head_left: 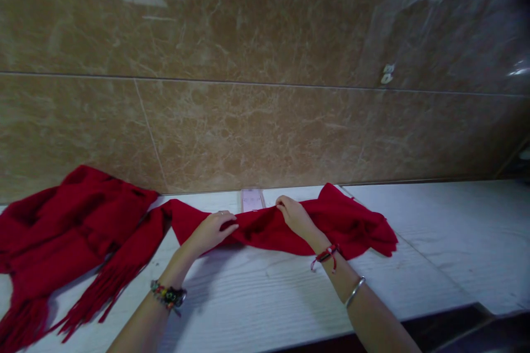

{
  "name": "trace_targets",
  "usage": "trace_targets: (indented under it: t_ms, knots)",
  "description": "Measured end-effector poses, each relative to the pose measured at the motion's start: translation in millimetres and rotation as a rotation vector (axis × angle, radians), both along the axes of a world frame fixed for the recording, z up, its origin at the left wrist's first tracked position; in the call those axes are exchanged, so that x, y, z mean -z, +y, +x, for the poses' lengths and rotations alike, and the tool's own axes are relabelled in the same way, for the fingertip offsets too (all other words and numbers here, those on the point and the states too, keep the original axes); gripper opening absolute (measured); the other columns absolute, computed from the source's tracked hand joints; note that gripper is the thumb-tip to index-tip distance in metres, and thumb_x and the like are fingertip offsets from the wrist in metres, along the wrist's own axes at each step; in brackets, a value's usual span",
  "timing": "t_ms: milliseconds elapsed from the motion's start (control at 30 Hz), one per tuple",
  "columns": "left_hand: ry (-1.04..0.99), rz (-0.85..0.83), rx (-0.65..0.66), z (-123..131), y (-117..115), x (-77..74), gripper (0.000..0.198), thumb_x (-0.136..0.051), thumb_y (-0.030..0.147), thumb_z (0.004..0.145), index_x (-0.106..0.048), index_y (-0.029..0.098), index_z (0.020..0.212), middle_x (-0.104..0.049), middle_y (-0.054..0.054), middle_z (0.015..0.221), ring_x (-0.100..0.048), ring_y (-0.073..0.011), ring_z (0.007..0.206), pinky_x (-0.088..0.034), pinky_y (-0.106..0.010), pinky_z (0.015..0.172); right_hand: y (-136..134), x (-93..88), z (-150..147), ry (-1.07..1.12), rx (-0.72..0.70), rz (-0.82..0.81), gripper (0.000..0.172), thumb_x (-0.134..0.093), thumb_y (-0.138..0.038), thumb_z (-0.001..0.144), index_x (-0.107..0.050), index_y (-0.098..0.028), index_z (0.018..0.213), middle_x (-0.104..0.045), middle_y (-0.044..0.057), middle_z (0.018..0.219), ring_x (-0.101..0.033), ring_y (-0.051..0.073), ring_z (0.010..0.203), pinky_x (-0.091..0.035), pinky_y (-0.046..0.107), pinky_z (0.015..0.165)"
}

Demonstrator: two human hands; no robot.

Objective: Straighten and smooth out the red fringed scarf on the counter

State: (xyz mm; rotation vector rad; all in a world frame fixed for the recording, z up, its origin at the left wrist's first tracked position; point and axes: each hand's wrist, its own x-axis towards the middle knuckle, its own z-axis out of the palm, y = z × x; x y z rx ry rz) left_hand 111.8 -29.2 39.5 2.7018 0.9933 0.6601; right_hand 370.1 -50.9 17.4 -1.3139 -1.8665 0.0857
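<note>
A red fringed scarf (pixel 269 234) stretches across the white surface in loose folds. Its upper edge is pinched by my right hand (pixel 295 216), between thumb and fingertips. To the left, my left hand (pixel 216 230) has its fingers curled over the same cloth, the thumb partly hidden. More red fringed cloth (pixel 70 226) lies heaped at the far left, its tassels hanging toward the front; whether it is joined to the scarf I cannot tell. Behind the scarf, between my hands, a pale pink flat rectangular thing (pixel 252 199) shows in part.
The white wood-grain tabletop (pixel 430 220) meets a brown marbled tile wall (pixel 248 132) along its back. A small white fitting (pixel 387 73) sits on the wall at right. The table's front edge ends in a dark area at lower right.
</note>
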Motion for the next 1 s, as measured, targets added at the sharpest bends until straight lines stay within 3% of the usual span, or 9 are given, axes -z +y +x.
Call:
trace_targets:
  t_ms: [67, 167, 233, 333, 600, 700, 800, 900, 1000]
  knots:
    - [-0.035, 0.059, -0.007, 6, -5, -3.2, 0.023, -0.04, 0.026, 0.086, -0.06, 0.017, 0.081, -0.062, -0.004, 0.082, -0.056, -0.0144, 0.078, -0.043, -0.025, 0.073, -3, 2.0, -4, 0.012, -0.038, 0.009, 0.015, -0.049, -0.017, 0.08, -0.051, -0.017, 0.094, -0.058, 0.007, 0.089, -0.053, 0.018, 0.083, -0.042, 0.033, 0.076]
    - [-0.048, 0.147, -0.042, 16, -13, -1.8, 0.021, -0.039, 0.022, 0.087, -0.059, 0.017, 0.081, -0.06, -0.003, 0.081, -0.055, -0.0138, 0.077, -0.044, -0.025, 0.071, -12, 2.5, -22, -0.03, -0.175, 0.038, 0.038, -0.06, -0.025, 0.074, -0.048, -0.018, 0.11, -0.055, 0.01, 0.108, -0.049, 0.02, 0.102, -0.039, 0.035, 0.087]
    - [-0.03, 0.19, -0.054, 21, -17, 2.1, 0.02, -0.039, 0.022, 0.087, -0.059, 0.017, 0.083, -0.06, -0.003, 0.083, -0.055, -0.0135, 0.076, -0.044, -0.024, 0.07, -17, 1.5, -35, -0.106, -0.241, 0.031, 0.031, -0.062, -0.025, 0.074, -0.053, -0.019, 0.104, -0.059, 0.007, 0.102, -0.051, 0.02, 0.098, -0.038, 0.036, 0.087]
    - [0.019, 0.227, -0.051, 25, -22, 6.4, 0.019, -0.04, 0.022, 0.086, -0.059, 0.018, 0.086, -0.06, -0.003, 0.084, -0.056, -0.013, 0.075, -0.044, -0.023, 0.068, -21, -2.1, -45, -0.137, -0.212, 0.023, 0.004, -0.058, -0.016, 0.077, -0.059, -0.018, 0.08, -0.062, 0.003, 0.08, -0.055, 0.017, 0.082, -0.04, 0.035, 0.081]
    - [0.168, 0.271, -0.189, 16, -17, 2.4, 0.018, -0.043, 0.015, 0.081, -0.059, 0.018, 0.088, -0.061, -0.005, 0.085, -0.056, -0.0174, 0.08, -0.044, -0.029, 0.072, -14, -9.3, -20, 0.162, -0.041, 0.085, 0.011, -0.047, -0.014, 0.08, -0.057, -0.018, 0.073, -0.059, 0.004, 0.073, -0.055, 0.017, 0.071, -0.044, 0.03, 0.067]
    - [0.06, 0.189, -0.195, 18, -19, 2.5, 0.016, -0.043, 0.014, 0.08, -0.057, 0.017, 0.087, -0.06, -0.005, 0.088, -0.056, -0.0168, 0.082, -0.044, -0.028, 0.074, -18, -9.6, -23, 0.113, -0.016, 0.181, 0.013, -0.049, -0.019, 0.08, -0.058, -0.017, 0.089, -0.058, 0.009, 0.09, -0.053, 0.02, 0.087, -0.042, 0.035, 0.079]
    - [-0.03, 0.127, -0.168, 25, -26, 3.8, 0.013, -0.044, 0.014, 0.079, -0.055, 0.018, 0.085, -0.06, -0.004, 0.089, -0.055, -0.0157, 0.084, -0.044, -0.026, 0.075, -25, -9.6, -35, -0.065, -0.168, 0.179, 0.035, -0.058, -0.027, 0.076, -0.053, -0.019, 0.109, -0.054, 0.009, 0.111, -0.046, 0.022, 0.106, -0.03, 0.044, 0.096]
    - [-0.03, 0.121, -0.172, 30, -32, 4.0, 0.013, -0.044, 0.016, 0.08, -0.055, 0.019, 0.085, -0.059, -0.002, 0.088, -0.055, -0.0151, 0.083, -0.044, -0.025, 0.074, -28, -7.4, -42, -0.173, -0.253, 0.127, 0.019, -0.057, -0.025, 0.078, -0.059, -0.021, 0.096, -0.063, 0.004, 0.096, -0.054, 0.019, 0.094, -0.025, 0.046, 0.098]
    - [0.03, 0.138, -0.243, 32, -34, 1.9, 0.015, -0.043, 0.015, 0.08, -0.055, 0.02, 0.086, -0.059, -0.002, 0.089, -0.055, -0.0149, 0.084, -0.043, -0.024, 0.073, -26, -6.6, -40, -0.078, -0.227, 0.151, 0.011, -0.052, -0.019, 0.081, -0.062, -0.02, 0.079, -0.066, 0.002, 0.078, -0.058, 0.016, 0.076, -0.036, 0.038, 0.089]
